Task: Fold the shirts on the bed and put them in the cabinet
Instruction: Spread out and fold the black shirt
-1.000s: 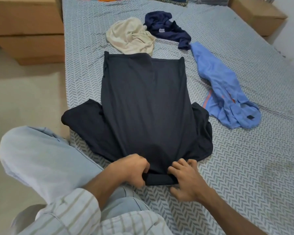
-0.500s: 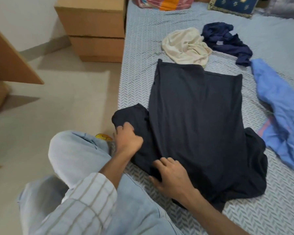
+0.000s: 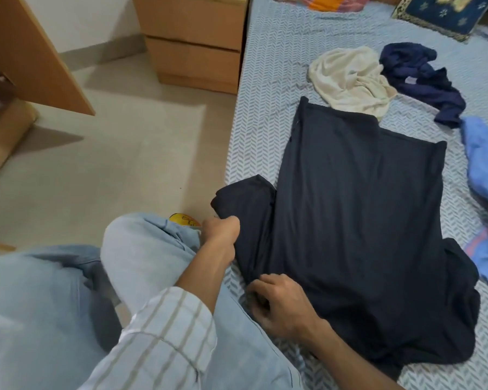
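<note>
Head view, bedside. A black shirt is laid flat on the bed, collar end toward the viewer, hem toward the far end; both sleeves are spread out to the sides. The bed is covered w/ a grey-white chevron sheet.

L hand: fingers are curled into a fist around the edge of the shirt's near-side sleeve, at the bed's edge; cloth is gripped. A striped shirt cuff is seen on the L forearm.

R hand: fingers are bent and closed on a bunch of black cloth at the shirt's near corner, approx. where sleeve meets body; the thumb's position can't be made out clearly.

Other shirts, unfolded, on the bed beyond the black one: a cream shirt, crumpled, touching the black shirt's far hem; a navy shirt, crumpled, just beside the cream one; a light blue shirt at the R edge, partly cut off by the frame.

A knee in light blue trousers is raised beside the bed. A wooden drawer unit is placed against the bed's side; a wooden panel is seen at upper L. A patterned blue cushion lies at the bed's far end.
</note>
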Motion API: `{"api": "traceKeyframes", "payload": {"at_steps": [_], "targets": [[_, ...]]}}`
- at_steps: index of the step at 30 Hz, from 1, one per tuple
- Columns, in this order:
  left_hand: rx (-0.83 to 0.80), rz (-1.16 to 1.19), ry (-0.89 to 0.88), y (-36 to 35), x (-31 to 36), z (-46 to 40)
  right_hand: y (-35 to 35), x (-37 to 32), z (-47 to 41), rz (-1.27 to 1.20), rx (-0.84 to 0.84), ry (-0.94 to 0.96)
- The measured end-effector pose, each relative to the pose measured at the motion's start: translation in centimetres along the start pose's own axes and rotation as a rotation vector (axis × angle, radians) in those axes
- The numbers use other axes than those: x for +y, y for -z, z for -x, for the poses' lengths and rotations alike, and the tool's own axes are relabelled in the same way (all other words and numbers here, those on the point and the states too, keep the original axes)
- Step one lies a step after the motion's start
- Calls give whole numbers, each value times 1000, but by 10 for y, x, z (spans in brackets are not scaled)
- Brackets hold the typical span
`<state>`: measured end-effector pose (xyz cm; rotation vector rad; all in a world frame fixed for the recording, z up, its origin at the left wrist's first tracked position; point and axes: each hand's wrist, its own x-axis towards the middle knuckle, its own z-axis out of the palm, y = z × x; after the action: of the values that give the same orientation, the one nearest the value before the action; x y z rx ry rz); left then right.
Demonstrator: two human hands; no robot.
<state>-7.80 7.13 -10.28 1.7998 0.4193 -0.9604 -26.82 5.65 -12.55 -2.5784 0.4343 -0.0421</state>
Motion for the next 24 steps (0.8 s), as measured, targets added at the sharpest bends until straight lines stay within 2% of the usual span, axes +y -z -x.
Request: {"api": "traceKeyframes", "payload": {"at_steps": [1,3,5,7,10,14,17,21,24], "targets": [[4,3,-5,1,1,1,8,-1,-6,-88,3,-45],[18,13,-8,3,3,5,25,4,-26,-205,123,-125],[30,26,-9,5,4,7,40,15,-60,-214,256,-171],[31,11,-15,6,4,7,57,23,-102,-191,258,-161],[-13,40,-65,8,3,4,81,16,-167,-165,-18,-149],[-46,86,-257,9,7,11,96,-3,-233,-195,-362,-210],[-62,157,-306,8,9,12,100,-9,-252,-187,-472,-235],[-56,230,-251,7,13,6,101,0,-254,-72,-556,-216],[-13,338,-214,4,15,4,96,11,-251,-107,-573,-242]]}}
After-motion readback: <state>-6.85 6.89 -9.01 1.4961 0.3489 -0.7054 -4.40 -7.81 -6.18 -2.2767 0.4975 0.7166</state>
